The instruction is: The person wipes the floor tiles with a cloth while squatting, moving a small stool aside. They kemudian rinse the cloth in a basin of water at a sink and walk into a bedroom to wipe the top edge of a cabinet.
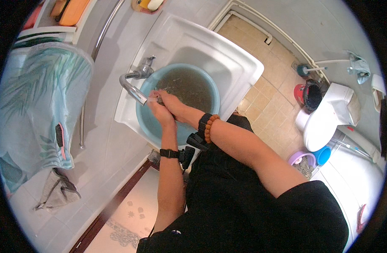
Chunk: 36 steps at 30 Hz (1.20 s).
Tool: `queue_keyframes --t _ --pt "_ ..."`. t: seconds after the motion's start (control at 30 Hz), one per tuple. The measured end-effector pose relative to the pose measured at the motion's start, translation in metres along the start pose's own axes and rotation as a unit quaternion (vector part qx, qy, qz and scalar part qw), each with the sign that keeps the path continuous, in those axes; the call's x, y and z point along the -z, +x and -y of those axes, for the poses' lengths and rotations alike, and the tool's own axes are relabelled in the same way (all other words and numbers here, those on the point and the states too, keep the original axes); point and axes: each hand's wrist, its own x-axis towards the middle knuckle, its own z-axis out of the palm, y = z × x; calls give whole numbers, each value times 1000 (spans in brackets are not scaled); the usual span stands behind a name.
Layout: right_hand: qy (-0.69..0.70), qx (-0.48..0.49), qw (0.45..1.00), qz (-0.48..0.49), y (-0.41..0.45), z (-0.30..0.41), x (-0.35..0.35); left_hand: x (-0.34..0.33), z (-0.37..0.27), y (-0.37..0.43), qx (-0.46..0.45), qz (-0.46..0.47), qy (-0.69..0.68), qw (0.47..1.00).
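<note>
My left hand [162, 111] and my right hand [173, 102] are pressed together over a light blue plastic basin [216, 95], right under the chrome faucet [138, 94]. Running water from the spout meets my fingers. A small dark patch shows between the two hands; whether it is a held thing or shadow cannot be made out. Murky brownish water [190, 85] fills the basin. The basin stands in a white ceramic washbasin [244, 60], tilted a little over its near side.
A patterned cloth [48, 101] and a grey rag [59, 193] hang at the left wall near a metal rail [103, 31]. To the right are a white toilet [321, 129], a red bucket with a black liner [302, 93], a purple basin [299, 156] and a blue basin [323, 155].
</note>
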Motion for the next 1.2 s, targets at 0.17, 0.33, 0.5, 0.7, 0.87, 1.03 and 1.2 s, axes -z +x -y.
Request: queue_keyframes --t 0.17,0.33,0.5,0.7,0.87,1.03,1.2 --pt "-290 145 944 -53 18 -24 -5 34 10 26 -128 2 119 985" --pt "-453 205 865 -70 24 -37 13 17 5 15 8 20 40 999" --pt "-405 137 900 -84 9 -30 4 28 -5 4 129 179 -125 967" --pt "-457 182 866 -93 -11 -38 -7 75 17 22 217 90 -158 959" --pt "-643 297 705 -17 -10 -38 16 54 16 10 207 60 -109 970" --pt "-703 333 621 97 -12 -28 -1 57 -14 -20 175 -2 -215 961" --pt "-536 223 798 163 -56 10 2 74 -65 -60 33 -42 32 998"
